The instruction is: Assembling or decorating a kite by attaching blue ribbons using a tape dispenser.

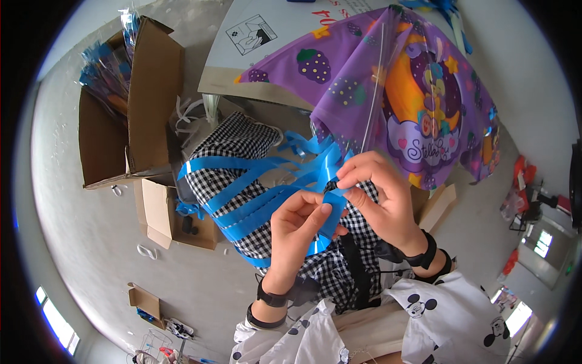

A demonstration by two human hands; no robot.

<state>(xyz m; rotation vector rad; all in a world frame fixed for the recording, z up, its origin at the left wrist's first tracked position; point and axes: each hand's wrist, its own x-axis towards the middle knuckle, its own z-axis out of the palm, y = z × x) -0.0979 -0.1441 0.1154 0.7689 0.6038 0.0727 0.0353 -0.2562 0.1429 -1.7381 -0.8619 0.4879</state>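
Both my hands are raised over my lap, close together around a bunch of glossy blue plastic ribbons (248,197). My left hand (298,225) is closed, its thumb and fingers pinching a folded blue end. My right hand (385,197) pinches the ribbons just above and to the right. A small dark piece shows between the fingertips; I cannot make out what it is. The long ribbon strips trail leftward across a black-and-white checked cloth (227,136) on my lap. Beyond my right hand a purple printed fabric (345,73), shaped like a kite, drapes over a table edge.
The white tabletop (291,30) lies ahead. At the far left, a tall cardboard box (154,91) holds several clear-wrapped packets (109,73). A smaller open carton (157,212) stands on the floor below it, and another carton (145,300) sits nearer on the left.
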